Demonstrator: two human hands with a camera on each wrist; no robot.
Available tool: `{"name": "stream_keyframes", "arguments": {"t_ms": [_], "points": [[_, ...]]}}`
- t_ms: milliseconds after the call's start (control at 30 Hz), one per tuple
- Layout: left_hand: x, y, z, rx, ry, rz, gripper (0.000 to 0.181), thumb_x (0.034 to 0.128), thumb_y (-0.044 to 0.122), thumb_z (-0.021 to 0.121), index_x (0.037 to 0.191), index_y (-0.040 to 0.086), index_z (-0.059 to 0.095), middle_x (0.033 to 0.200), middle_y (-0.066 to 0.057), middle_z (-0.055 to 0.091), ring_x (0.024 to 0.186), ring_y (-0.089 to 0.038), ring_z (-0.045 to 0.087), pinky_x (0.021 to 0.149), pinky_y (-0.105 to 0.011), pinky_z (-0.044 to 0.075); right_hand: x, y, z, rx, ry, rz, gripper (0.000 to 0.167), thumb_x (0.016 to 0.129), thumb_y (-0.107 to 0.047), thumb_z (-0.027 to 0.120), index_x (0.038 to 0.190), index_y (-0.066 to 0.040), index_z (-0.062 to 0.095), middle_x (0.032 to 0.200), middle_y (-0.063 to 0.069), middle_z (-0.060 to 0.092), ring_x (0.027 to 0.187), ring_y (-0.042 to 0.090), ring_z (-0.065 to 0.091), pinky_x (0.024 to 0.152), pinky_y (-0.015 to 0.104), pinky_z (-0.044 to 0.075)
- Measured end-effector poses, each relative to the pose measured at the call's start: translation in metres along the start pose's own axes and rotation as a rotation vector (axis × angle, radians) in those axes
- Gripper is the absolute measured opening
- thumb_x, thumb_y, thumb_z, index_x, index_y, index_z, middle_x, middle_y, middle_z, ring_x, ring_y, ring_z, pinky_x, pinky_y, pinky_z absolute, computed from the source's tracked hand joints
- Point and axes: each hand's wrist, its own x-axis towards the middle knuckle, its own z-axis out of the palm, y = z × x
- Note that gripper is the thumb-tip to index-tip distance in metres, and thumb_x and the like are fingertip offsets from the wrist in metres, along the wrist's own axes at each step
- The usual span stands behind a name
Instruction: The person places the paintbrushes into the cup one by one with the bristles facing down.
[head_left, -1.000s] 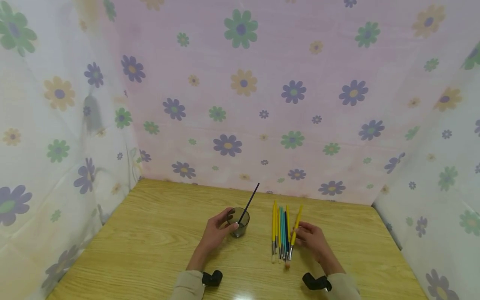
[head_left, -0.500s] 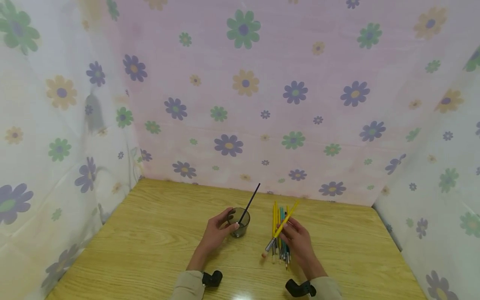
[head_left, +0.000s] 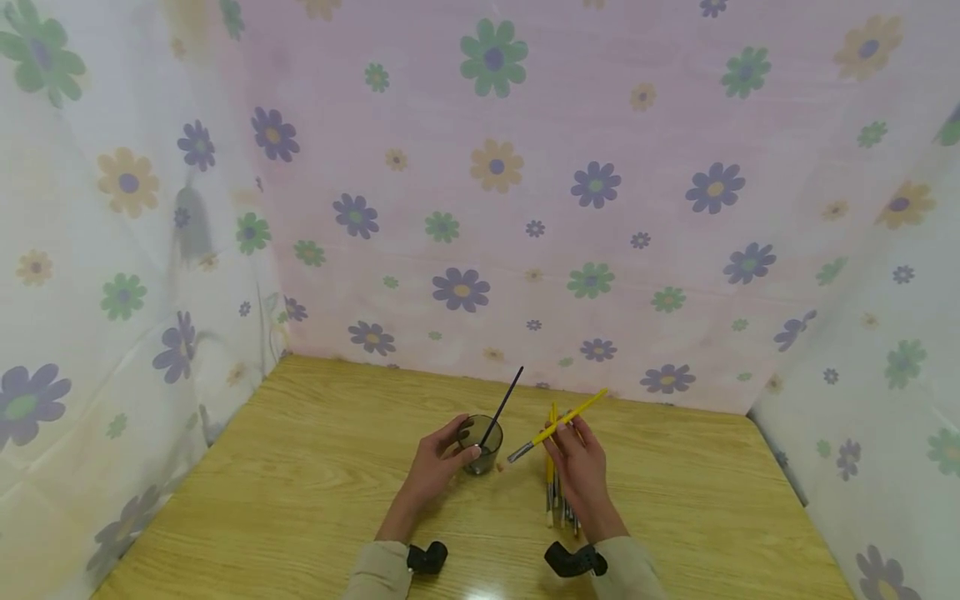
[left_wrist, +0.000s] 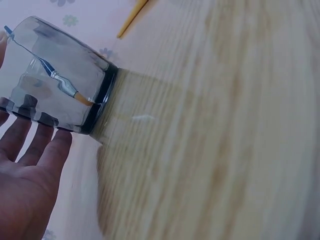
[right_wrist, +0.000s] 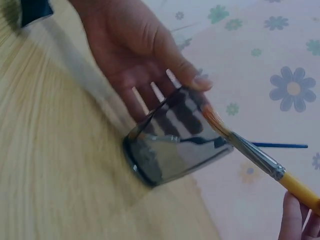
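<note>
My left hand point(head_left: 432, 468) holds a smoky clear glass point(head_left: 482, 461), which stands on the table, with fingers and thumb on its sides. A dark blue paintbrush point(head_left: 504, 406) leans in the glass, its orange-brown bristles down at the bottom in the left wrist view. Between the thumb and fingers of my right hand point(head_left: 585, 471) is a yellow paintbrush point(head_left: 576, 413), tilted, with its bristles low and toward the glass. In the right wrist view its silver ferrule point(right_wrist: 257, 156) and reddish bristles appear near the glass rim; whether they touch cannot be told.
Under and beside the right hand lie several paintbrushes point(head_left: 551, 502), partly hidden, bristles toward me. The wood-grain table point(head_left: 300, 467) is bounded by a flowered cloth point(head_left: 525, 250) at the back and sides. Each wrist wears a black mount point(head_left: 427, 558).
My right hand has lifted the yellow paintbrush from the right side of the pile and carried it left toward the glass, tilting it. The left hand keeps its grip on the glass.
</note>
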Motion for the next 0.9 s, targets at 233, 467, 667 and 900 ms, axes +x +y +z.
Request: {"name": "stream_keyframes", "arguments": {"t_ms": [233,467,667,900], "points": [[0.002,0.0,0.0,-0.007,-0.009,0.02,0.064,0.0956,0.006,0.071,0.151,-0.007,0.042,0.151,-0.028,0.047,0.139,-0.047,0.044,0.116,-0.057,0.038,0.008,-0.003,0.022,0.11,0.064,-0.088,0.03,0.105,-0.005,0.054,0.134,-0.006,0.045,0.117,0.005,0.059,0.107,0.014,0.069,0.1,0.031,0.056],[0.0,-0.002,0.0,0.002,0.01,-0.022,0.065,0.0952,0.006,0.071,0.152,-0.003,0.042,0.151,-0.023,0.049,0.141,-0.042,0.045,0.117,-0.057,0.036,0.015,0.003,0.035,0.079,0.08,-0.098,0.028,0.104,-0.003,0.055,0.13,-0.008,0.05,0.112,0.001,0.061,0.102,0.012,0.07,0.094,0.028,0.059],[-0.001,0.001,0.002,0.021,0.023,-0.011,0.063,0.0948,0.005,0.071,0.151,-0.003,0.044,0.15,-0.024,0.051,0.139,-0.043,0.046,0.115,-0.059,0.037,0.021,0.008,0.04,0.092,0.083,-0.124,0.026,0.102,-0.001,0.059,0.126,-0.01,0.057,0.108,0.0,0.064,0.1,0.013,0.071,0.09,0.028,0.06],[0.0,0.001,0.003,0.03,0.038,-0.018,0.063,0.0944,0.007,0.072,0.151,-0.002,0.046,0.148,-0.023,0.052,0.139,-0.041,0.048,0.115,-0.059,0.038,0.023,0.012,0.045,0.06,0.062,-0.159,0.024,0.1,0.0,0.061,0.122,-0.011,0.059,0.107,0.001,0.065,0.099,0.013,0.071,0.086,0.028,0.062]]}}
